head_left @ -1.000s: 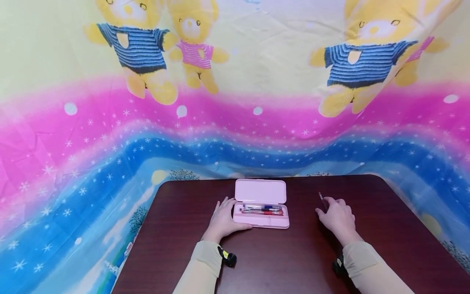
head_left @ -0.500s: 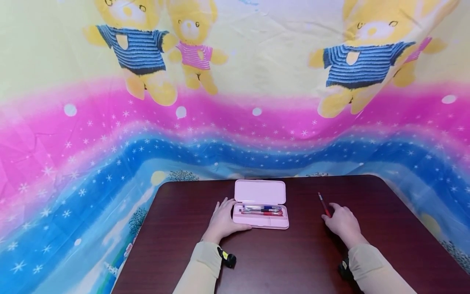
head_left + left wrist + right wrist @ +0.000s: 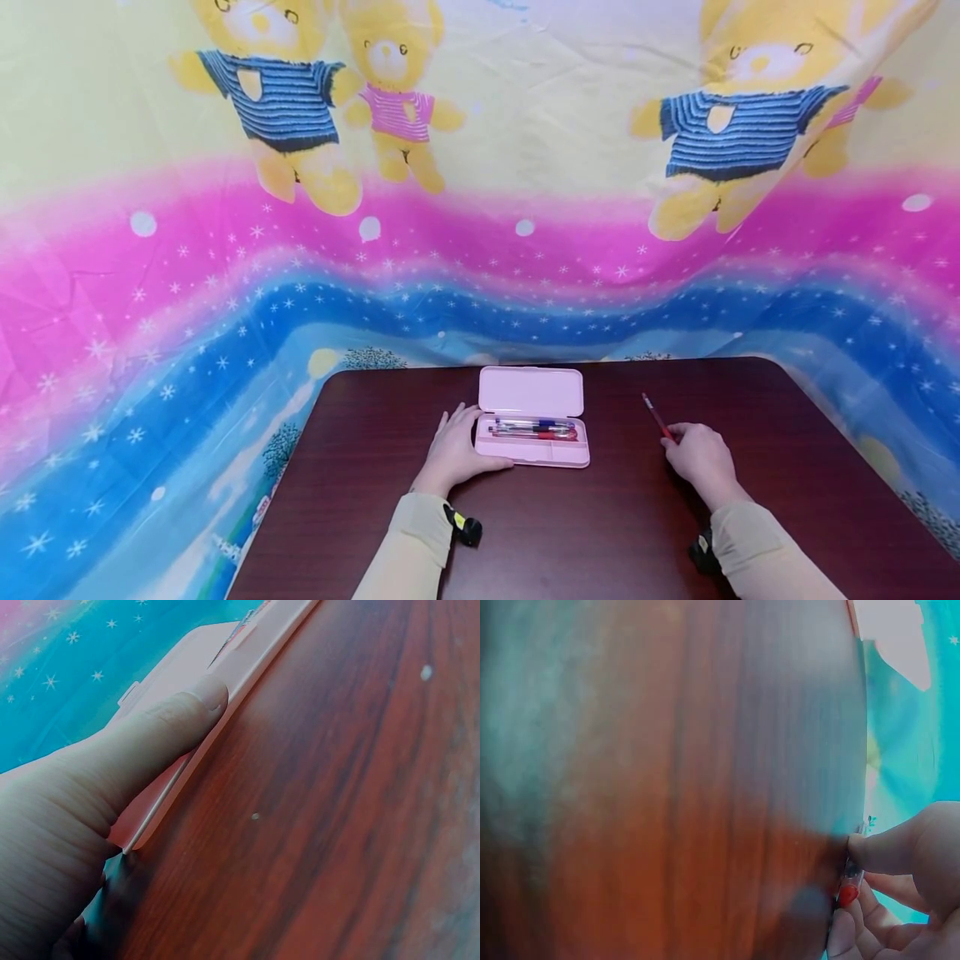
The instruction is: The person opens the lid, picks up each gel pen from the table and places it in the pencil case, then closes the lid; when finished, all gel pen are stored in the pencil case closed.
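The red pen (image 3: 655,414) lay on the dark table (image 3: 600,533), right of the open pink pencil case (image 3: 532,417), its near end pinched by the right hand (image 3: 693,458) (fingers curled round it); the left hand (image 3: 453,450) steadied the case, thumb (image 3: 165,727) flat along its edge.

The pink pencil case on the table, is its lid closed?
No, the pink pencil case lies open, its lid folded back and pens showing inside, while the left hand rests against its side.
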A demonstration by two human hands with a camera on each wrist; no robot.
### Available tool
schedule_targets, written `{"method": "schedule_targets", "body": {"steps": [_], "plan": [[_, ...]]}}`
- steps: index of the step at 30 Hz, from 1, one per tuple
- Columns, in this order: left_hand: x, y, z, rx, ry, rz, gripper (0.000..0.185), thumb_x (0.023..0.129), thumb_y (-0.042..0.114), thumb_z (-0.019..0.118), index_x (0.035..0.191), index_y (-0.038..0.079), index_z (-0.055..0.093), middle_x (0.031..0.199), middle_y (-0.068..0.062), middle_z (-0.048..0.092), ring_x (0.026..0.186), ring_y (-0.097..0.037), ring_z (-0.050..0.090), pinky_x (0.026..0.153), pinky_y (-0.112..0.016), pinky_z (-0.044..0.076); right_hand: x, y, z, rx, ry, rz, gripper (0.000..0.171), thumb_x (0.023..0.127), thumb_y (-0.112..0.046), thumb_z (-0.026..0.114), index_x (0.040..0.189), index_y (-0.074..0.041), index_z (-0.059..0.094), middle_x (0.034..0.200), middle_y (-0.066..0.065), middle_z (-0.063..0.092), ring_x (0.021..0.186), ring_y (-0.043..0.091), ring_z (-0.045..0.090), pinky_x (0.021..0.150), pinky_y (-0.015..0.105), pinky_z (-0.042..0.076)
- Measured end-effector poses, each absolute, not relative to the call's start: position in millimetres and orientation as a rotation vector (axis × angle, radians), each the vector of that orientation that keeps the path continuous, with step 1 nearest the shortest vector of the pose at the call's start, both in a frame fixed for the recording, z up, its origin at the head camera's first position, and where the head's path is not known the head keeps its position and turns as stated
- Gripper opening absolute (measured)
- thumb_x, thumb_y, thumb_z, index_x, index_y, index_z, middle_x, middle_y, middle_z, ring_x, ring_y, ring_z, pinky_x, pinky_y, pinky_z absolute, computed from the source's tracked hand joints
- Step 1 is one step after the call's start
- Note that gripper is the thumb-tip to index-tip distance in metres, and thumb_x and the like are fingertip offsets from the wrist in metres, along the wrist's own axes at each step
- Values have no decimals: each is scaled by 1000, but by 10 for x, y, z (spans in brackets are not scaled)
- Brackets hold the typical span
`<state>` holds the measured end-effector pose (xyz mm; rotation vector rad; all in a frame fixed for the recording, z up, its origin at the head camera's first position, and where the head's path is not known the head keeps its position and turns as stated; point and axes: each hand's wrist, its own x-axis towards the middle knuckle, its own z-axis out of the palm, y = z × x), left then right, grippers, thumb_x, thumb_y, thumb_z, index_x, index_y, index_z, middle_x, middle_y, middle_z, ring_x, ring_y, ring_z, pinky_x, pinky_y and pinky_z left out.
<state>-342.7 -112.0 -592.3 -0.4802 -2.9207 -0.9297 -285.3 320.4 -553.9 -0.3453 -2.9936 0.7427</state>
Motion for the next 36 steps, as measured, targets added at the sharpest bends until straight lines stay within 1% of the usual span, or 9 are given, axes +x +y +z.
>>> {"method": "schedule_targets", "body": {"steps": [5, 11, 14, 16, 20, 26, 31, 36], "plan": [[-3424, -1126, -5917, -487, -2928, -915, 116, 68, 77, 92, 159, 14, 55, 168, -8, 55, 168, -36, 35, 141, -62, 20, -2839, 3198, -5544, -346, -2977, 755, 39, 103, -21, 70, 131, 6, 74, 119, 30, 76, 87, 35, 67, 73, 48, 57], [-3425, -1133, -5918, -500, -2915, -907, 115, 68, 77, 92, 157, 13, 57, 167, -8, 56, 167, -37, 37, 140, -62, 21, -2841, 3179, -5553, -361, -2961, 795, 40, 104, -21, 70, 135, 4, 73, 120, 31, 75, 82, 31, 63, 64, 38, 49], [-3422, -1131, -5925, -497, -2918, -910, 116, 68, 78, 92, 158, 14, 56, 167, -8, 55, 168, -36, 36, 141, -61, 20, -2841, 3159, -5552, -341, -2955, 792, 40, 104, -21, 70, 136, 3, 73, 122, 31, 75, 84, 32, 64, 65, 37, 50], [-3420, -1130, -5927, -496, -2918, -910, 116, 69, 79, 91, 158, 14, 56, 167, -8, 55, 168, -36, 36, 141, -61, 20, -2844, 3138, -5540, -323, -2950, 790, 40, 104, -21, 70, 136, 2, 73, 124, 31, 75, 87, 33, 65, 66, 38, 52], [-3426, -1129, -5925, -494, -2917, -911, 116, 68, 78, 91, 158, 14, 56, 167, -7, 55, 168, -36, 36, 141, -61, 20, -2863, 3075, -5481, -283, -2930, 761, 38, 104, -21, 70, 135, -1, 75, 126, 29, 75, 95, 37, 68, 74, 46, 56], [-3431, -1121, -5930, -494, -2913, -900, 116, 68, 79, 91, 157, 13, 57, 166, -8, 56, 167, -37, 37, 141, -62, 21, -2893, 2924, -5378, -223, -2906, 749, 37, 104, -22, 71, 136, -4, 76, 130, 31, 71, 99, 40, 64, 79, 51, 55], [-3423, -1119, -5928, -494, -2922, -895, 116, 68, 79, 91, 157, 13, 56, 166, -8, 56, 167, -37, 37, 141, -62, 20, -2926, 2754, -5292, -144, -2858, 754, 34, 103, -19, 74, 134, -6, 78, 130, 32, 69, 111, 47, 66, 90, 61, 57], [-3424, -1125, -5919, -497, -2923, -897, 117, 68, 79, 91, 158, 13, 56, 167, -9, 55, 167, -37, 37, 140, -63, 21, -2983, 2535, -5212, -73, -2820, 774, 32, 103, -17, 75, 132, -7, 79, 126, 28, 70, 109, 44, 68, 94, 62, 58]]}}
